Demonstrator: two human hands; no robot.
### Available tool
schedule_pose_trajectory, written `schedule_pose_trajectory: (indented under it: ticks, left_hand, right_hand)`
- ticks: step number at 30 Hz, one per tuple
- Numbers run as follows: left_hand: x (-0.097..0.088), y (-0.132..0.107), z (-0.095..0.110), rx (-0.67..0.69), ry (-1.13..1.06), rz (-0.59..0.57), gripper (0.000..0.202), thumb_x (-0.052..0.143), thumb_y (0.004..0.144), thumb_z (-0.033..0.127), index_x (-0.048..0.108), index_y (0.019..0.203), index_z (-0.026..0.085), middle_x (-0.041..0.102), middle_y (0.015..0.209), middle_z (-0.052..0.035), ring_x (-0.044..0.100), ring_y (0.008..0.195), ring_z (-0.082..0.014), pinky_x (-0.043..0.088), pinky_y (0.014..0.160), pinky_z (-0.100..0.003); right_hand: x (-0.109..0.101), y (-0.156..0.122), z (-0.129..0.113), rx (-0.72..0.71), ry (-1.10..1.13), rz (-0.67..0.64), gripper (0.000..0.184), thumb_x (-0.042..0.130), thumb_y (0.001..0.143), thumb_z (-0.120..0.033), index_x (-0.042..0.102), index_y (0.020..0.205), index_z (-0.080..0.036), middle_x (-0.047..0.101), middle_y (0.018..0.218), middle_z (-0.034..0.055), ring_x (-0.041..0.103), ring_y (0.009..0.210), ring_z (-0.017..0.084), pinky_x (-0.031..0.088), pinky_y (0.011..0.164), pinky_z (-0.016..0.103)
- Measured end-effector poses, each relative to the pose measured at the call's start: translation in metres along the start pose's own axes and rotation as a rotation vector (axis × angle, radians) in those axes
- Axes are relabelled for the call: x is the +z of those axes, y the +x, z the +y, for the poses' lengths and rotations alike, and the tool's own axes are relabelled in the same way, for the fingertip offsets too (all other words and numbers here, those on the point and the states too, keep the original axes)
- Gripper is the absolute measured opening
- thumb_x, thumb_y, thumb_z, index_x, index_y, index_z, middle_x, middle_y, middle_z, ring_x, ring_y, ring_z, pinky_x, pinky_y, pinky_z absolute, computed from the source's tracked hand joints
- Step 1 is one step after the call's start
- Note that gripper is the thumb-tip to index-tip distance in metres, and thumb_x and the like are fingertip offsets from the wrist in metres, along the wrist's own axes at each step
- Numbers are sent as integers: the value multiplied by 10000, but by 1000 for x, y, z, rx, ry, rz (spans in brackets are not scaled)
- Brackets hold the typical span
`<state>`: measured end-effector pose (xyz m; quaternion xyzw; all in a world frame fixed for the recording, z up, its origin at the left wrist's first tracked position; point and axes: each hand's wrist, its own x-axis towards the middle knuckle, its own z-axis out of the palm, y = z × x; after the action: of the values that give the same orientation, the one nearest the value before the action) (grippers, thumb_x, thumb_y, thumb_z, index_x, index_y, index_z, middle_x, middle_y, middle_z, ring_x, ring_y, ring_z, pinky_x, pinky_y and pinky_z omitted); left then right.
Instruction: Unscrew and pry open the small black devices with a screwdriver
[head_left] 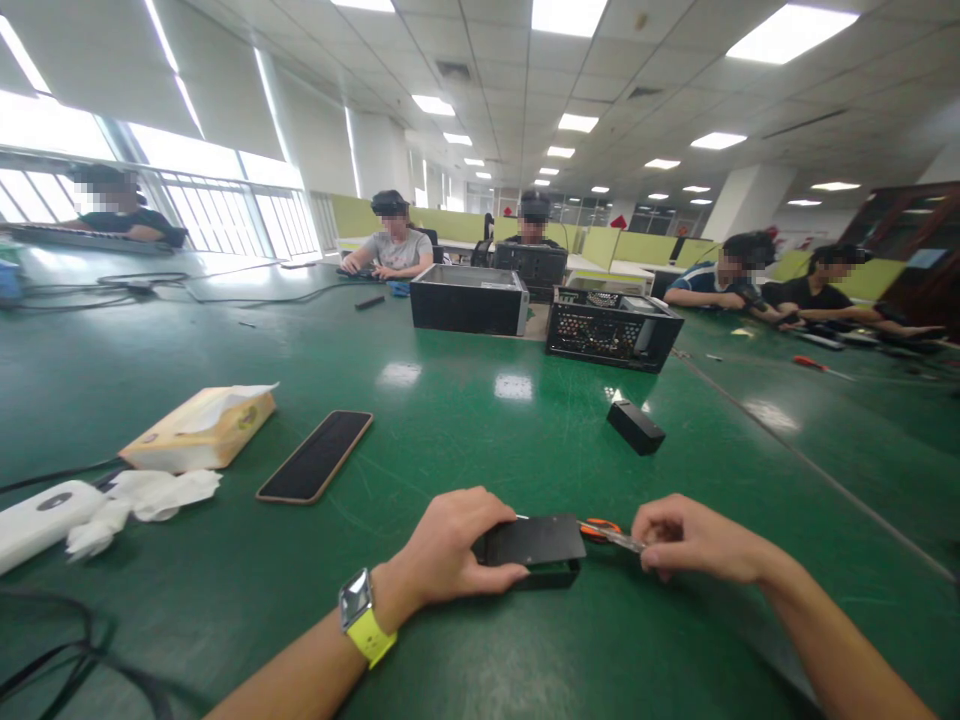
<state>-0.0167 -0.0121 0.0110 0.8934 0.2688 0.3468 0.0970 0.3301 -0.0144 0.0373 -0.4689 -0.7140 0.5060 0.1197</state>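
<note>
My left hand [450,545] grips a flat black box-like part [536,545] lying on the green table [480,440], fingers wrapped over its left end. My right hand [686,535] is closed in a pinch on a small orange-handled tool [611,533] whose tip points at the part's right edge. A watch with a yellow strap [364,620] sits on my left wrist.
A phone [316,455], a tissue box [199,428], crumpled tissue [146,498] and a white power bank [41,518] lie to the left. A small black block [635,426] sits ahead; two open computer cases [469,298] [611,328] stand farther back. Several people sit around the far edges.
</note>
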Motion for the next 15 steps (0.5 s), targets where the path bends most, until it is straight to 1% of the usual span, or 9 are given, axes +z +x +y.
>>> schedule_pose_trajectory:
  ticks: [2,3,5,8,10,11,12,13,15]
  left_hand:
    - [-1,0,1,0,6,-17,384,691,797,470,662,998,143,714,863,-80,658,752,-216,512,666,-307]
    - [-1,1,1,0,12,-26,379,690,794,470,664,989,145,715,865,-81,660,758,-219,514,674,-311]
    - [-1,1,2,-1,26,-45,372,686,792,471,666,980,152,717,872,-82,663,768,-222,515,686,-315]
    - [-1,1,2,1,49,-61,369,681,791,475,667,977,157,719,868,-78,667,775,-227,510,694,-318]
    - [0,1,2,-1,62,-72,367,682,788,475,668,974,158,719,862,-78,667,776,-231,505,694,-321]
    - [0,1,2,-4,64,-76,367,683,787,474,669,974,159,719,860,-77,666,776,-233,503,692,-321]
    - [0,1,2,-6,62,-80,368,685,784,474,671,975,160,718,859,-77,665,775,-233,501,690,-320]
    - [0,1,2,-8,55,-83,370,686,782,476,672,975,161,718,859,-76,665,775,-234,499,688,-319]
    - [0,2,2,-10,37,-86,377,688,777,483,677,975,163,719,862,-75,665,778,-233,497,687,-315]
  right_hand:
    - [-7,-3,5,33,138,-33,230,715,785,-338,613,844,-141,703,757,55,642,618,162,459,575,260]
    - [-8,-3,6,16,181,-20,223,710,784,-327,591,839,-147,711,778,65,656,635,169,470,588,269]
    - [-3,1,6,-77,232,57,189,673,796,-304,541,817,-170,699,780,55,662,671,177,482,619,286]
    - [23,16,-3,-247,248,230,153,559,829,-290,456,753,-207,593,699,-9,581,614,148,459,606,287]
    - [45,26,-11,-290,230,308,172,497,864,-302,449,728,-209,502,668,-34,484,580,122,407,582,266]
    - [55,30,-16,-294,209,337,167,507,873,-311,481,749,-203,469,662,-42,447,580,117,378,573,256]
    - [63,32,-19,-290,164,358,152,541,874,-333,529,811,-195,442,653,-53,418,579,114,352,566,250]
    - [69,34,-23,-283,90,368,180,592,858,-364,569,904,-191,416,633,-66,392,570,112,325,554,246]
    - [77,34,-27,-259,-98,345,408,710,781,-438,598,1089,-195,403,603,-84,372,554,109,293,544,243]
